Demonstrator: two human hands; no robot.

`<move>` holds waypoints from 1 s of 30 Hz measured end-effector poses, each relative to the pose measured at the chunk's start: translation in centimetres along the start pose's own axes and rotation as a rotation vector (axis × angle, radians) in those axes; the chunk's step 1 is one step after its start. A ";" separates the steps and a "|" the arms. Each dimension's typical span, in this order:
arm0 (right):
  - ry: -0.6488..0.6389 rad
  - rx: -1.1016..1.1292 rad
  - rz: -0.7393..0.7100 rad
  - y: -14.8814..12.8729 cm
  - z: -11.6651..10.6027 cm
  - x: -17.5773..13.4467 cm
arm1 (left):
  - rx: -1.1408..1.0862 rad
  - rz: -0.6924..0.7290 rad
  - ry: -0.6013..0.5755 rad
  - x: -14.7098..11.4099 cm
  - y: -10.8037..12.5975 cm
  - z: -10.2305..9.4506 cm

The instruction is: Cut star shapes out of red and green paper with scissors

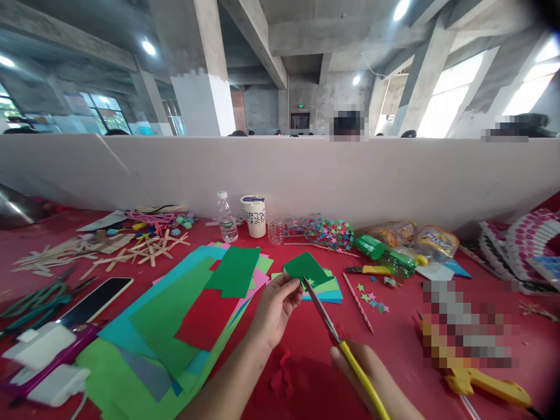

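My left hand (280,303) pinches the lower left edge of a dark green sheet of paper or felt (308,265). In my right hand (359,361) is a pair of scissors (328,324) with yellow handles, its blades pointing away from me. The blade tips meet the near edge of the green sheet, close to my left fingertips; whether they are parted I cannot tell. Light green and blue sheets (330,293) lie under or just behind the held one. Red scraps (281,376) rest on the red table between my forearms.
Coloured sheets (166,309) spread at left, beside a phone (96,300) and craft sticks (151,248). A water bottle (227,219), a paper cup (254,217) and star sequins (330,233) stand along the white partition (280,169). A cutter (371,270) and yellow glue gun (476,379) lie right.
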State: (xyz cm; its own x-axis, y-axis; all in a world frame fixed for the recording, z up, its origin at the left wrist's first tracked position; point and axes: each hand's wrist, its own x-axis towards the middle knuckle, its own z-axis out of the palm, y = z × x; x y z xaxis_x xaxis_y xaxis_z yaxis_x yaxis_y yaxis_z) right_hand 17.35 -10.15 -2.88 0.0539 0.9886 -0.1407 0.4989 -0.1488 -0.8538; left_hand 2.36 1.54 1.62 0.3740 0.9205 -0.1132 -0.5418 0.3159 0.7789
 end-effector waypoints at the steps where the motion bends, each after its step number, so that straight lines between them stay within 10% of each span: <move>1: -0.016 0.024 0.017 -0.1 -0.1 -0.1 | -0.007 -0.006 0.014 0.1 -0.1 0.2; 10: -0.073 0.030 0.051 -1.0 -0.8 -0.7 | 0.310 0.125 0.028 -0.4 -0.6 -1.6; 30: -0.110 0.113 0.207 -0.4 -1.3 -1.7 | 0.451 -0.065 -0.081 -0.5 1.8 -2.6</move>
State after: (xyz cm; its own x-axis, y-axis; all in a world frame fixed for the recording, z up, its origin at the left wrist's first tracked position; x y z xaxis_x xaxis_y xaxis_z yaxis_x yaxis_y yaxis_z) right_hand 18.19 -11.74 -1.69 0.0477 0.9291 -0.3666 0.3866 -0.3556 -0.8509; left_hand -0.74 2.26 1.48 0.4640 0.8753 -0.1365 -0.1399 0.2245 0.9644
